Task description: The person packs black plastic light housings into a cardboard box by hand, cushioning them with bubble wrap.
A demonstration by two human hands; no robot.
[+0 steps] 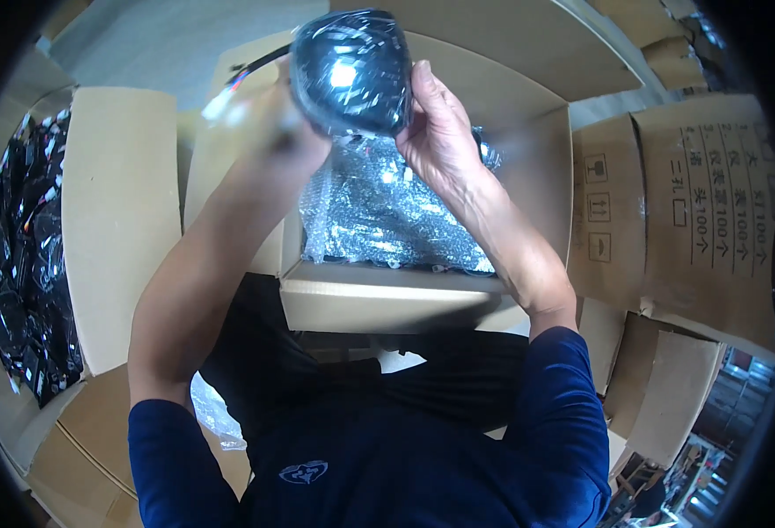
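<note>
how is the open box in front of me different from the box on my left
The open cardboard box ahead is lined with silvery bubble wrap; the left box holds a heap of small black packets. The front one sits under both hands, left hand and right hand, which hold a round black wrapped part. Both are plain brown cardboard, flaps open.

You're holding a wrapped black part over an open box.
Your left hand (273,123) and right hand (436,128) are gripping the round black part (352,70) above the cardboard box (387,299) lined with bubble wrap (387,211).

Packing warehouse: stacked cardboard cartons (669,202)
</note>
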